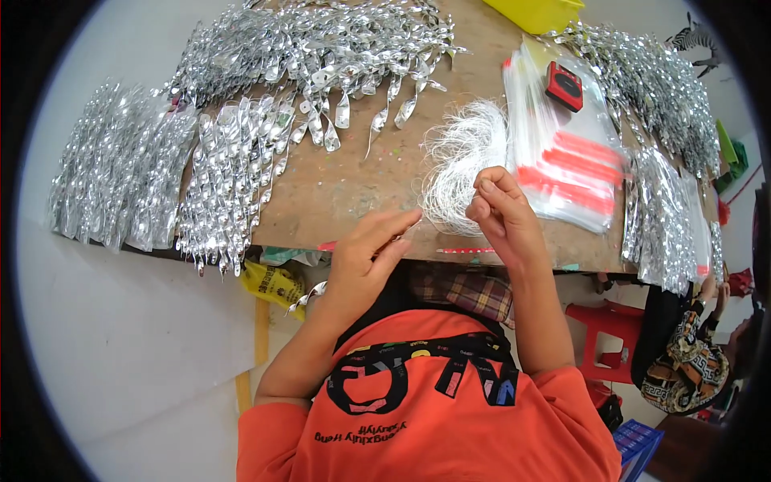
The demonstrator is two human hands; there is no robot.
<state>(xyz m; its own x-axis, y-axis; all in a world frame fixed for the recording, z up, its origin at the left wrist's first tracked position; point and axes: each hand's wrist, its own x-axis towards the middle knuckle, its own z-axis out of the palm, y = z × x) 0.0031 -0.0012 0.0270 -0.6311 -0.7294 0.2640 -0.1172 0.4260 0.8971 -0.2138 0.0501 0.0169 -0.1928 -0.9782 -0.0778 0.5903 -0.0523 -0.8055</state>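
Observation:
My left hand (363, 255) is closed near the table's front edge, fingers and thumb together. A silver twisted strip (307, 298) shows below its wrist, and a small shiny bit peeks out at the fingertips; the stretch between is hidden by the hand. To the right, my right hand (512, 221) is raised with thumb and forefinger pinched. Whatever thin thing it may hold is too fine to make out. Just beyond the hands lies a loose bundle of white string (466, 157) on the brown table (321, 205).
Silver twisted strips (313, 48) are heaped at the far left, with bagged ones (120, 169) over the left edge. Clear plastic bags with red bands (574, 173) lie at right under a red-and-black device (564, 87). A person (687, 361) sits at far right near a red stool (602, 333).

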